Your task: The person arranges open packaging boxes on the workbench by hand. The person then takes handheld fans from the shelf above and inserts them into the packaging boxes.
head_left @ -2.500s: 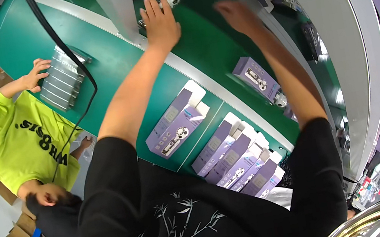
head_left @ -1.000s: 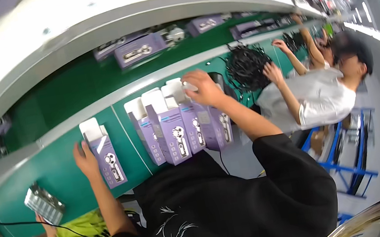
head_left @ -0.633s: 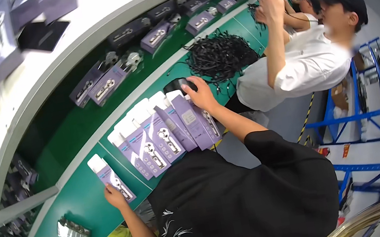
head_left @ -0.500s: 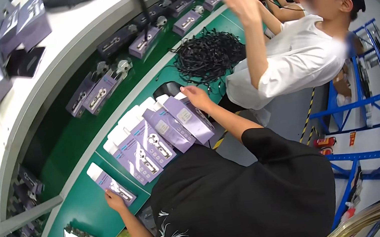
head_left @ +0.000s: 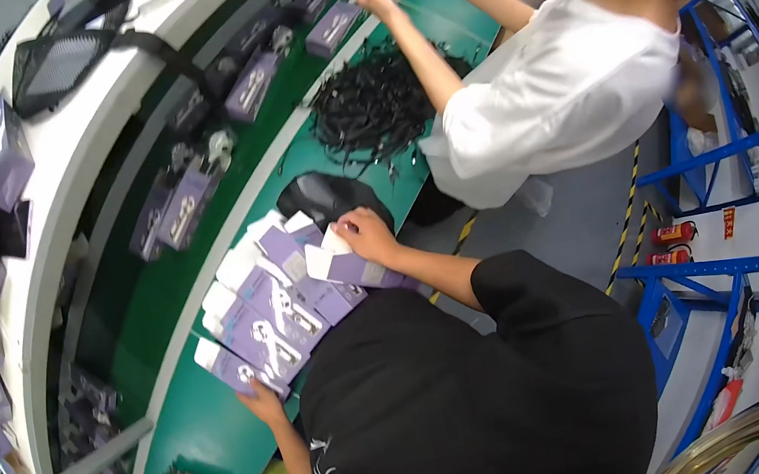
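Row of purple cartons (head_left: pixel 276 311) at 9 o'clock on the green belt (head_left: pixel 195 427). Right hand (head_left: pixel 367 236) closed on 1 end carton (head_left: pixel 349 268), left hand (head_left: pixel 261 400) gripping another (head_left: pixel 232 369). Likely light, stiff, crushable; best held by side edges.

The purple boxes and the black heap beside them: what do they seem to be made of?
Purple boxes: probably printed cardboard, slightly glossy, with flat panels, sharp folds and white open flaps. Black heap: thin tangled strands, likely plastic-coated cables or ties; too small to tell.
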### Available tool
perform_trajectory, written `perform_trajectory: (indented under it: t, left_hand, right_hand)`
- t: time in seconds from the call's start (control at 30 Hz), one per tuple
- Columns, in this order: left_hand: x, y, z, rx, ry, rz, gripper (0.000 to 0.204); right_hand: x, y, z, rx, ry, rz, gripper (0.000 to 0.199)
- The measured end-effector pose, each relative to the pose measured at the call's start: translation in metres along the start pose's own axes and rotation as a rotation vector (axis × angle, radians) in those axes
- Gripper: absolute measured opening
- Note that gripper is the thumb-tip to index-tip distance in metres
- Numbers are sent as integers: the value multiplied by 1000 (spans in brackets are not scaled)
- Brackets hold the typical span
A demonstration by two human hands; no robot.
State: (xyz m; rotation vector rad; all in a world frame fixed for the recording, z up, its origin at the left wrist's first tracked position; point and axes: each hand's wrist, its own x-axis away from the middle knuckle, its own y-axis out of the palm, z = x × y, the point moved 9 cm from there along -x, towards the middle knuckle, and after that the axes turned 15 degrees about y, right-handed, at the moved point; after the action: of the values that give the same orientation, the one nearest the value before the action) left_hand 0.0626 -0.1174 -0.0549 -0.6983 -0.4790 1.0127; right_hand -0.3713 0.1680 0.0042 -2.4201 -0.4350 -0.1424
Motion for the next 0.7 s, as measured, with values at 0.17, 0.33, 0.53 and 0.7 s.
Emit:
perform_trajectory:
  t: [0.17,0.33,0.53,0.7]
  left_hand:
    - [3,10,-20,-29,30,-12,78]
    - [5,5,-22,14,-4,18,76]
    - [7,-2,-24,-20,-48,-20,67]
    - [7,1,-9,85,-113,-62,61]
  right_hand:
    - [-5,-1,-16,64,-87,105,32]
    - [-24,-3,-2,-29,78,-159,40]
    - [-88,3,20,-484,588,-240,47]
    - [-129,39,21,-280,620,-59,45]
